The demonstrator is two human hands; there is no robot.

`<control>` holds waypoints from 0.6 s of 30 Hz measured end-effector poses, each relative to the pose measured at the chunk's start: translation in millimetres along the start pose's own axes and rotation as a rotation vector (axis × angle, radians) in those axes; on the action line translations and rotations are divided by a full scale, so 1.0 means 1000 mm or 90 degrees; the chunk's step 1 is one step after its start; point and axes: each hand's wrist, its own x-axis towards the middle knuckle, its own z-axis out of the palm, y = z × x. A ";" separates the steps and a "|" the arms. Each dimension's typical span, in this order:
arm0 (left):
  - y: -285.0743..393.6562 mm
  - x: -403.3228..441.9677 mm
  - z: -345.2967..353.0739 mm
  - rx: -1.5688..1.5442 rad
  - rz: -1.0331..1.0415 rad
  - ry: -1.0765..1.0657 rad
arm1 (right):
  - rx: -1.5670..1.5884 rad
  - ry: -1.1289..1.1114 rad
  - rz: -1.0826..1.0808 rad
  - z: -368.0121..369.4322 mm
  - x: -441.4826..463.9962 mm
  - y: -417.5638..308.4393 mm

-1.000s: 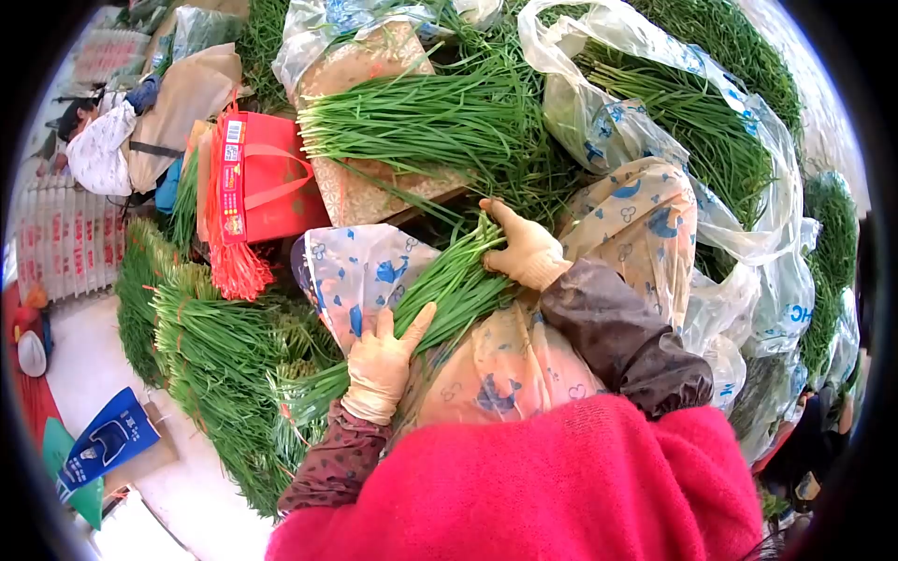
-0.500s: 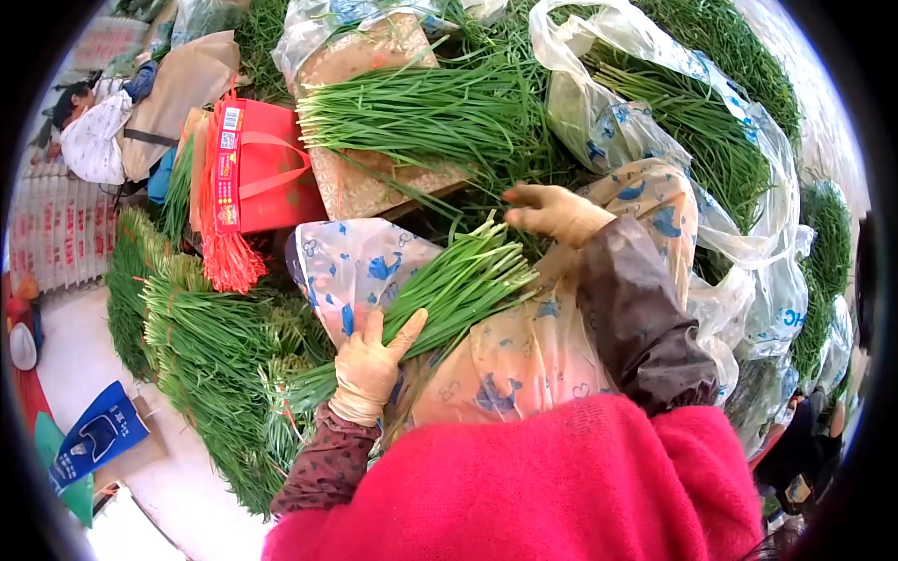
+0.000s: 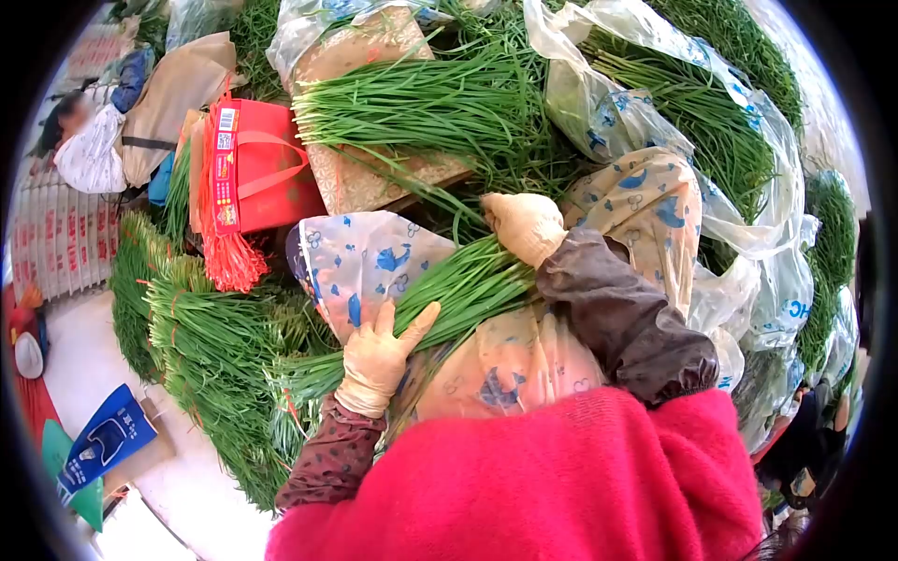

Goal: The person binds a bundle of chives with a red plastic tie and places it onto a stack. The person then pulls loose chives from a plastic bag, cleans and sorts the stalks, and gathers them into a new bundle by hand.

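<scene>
A bunch of green garlic chives [image 3: 468,290] lies across my plastic-covered lap, its stem ends toward the upper right. My left hand [image 3: 374,365], in a cream glove, holds the bunch near its lower left part, thumb apart from the fingers. Over the stem ends, my gloved right hand [image 3: 526,226] is closed, its fingers curled and partly hidden. A loose pile of chives [image 3: 412,107] rests on a patterned board [image 3: 355,182] beyond my hands. Left of it stands a red bag [image 3: 271,178] with red ties [image 3: 234,262] hanging from its side.
Tied chive bunches [image 3: 215,346] are stacked at my left. An open clear plastic bag [image 3: 781,187] with more chives [image 3: 673,103] is at the right. A person [image 3: 89,145] is at the upper left. A blue box flap [image 3: 108,439] lies on the floor.
My right hand has moved left and down onto the stem ends, its fingers closing. The left hand stays on the bunch, shifted slightly right.
</scene>
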 end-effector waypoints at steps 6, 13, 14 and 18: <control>-0.007 -0.011 -0.003 -0.045 -0.065 0.005 | -0.090 -0.109 0.256 0.003 0.035 0.103; -0.004 -0.013 0.001 -0.048 -0.050 0.031 | 0.306 -0.224 0.093 -0.053 0.004 0.037; -0.003 -0.012 0.000 -0.036 -0.053 0.017 | 0.267 -0.215 0.059 -0.058 -0.002 0.018; -0.005 -0.007 0.000 -0.031 -0.054 0.017 | 0.066 -0.065 -0.045 -0.035 -0.010 -0.028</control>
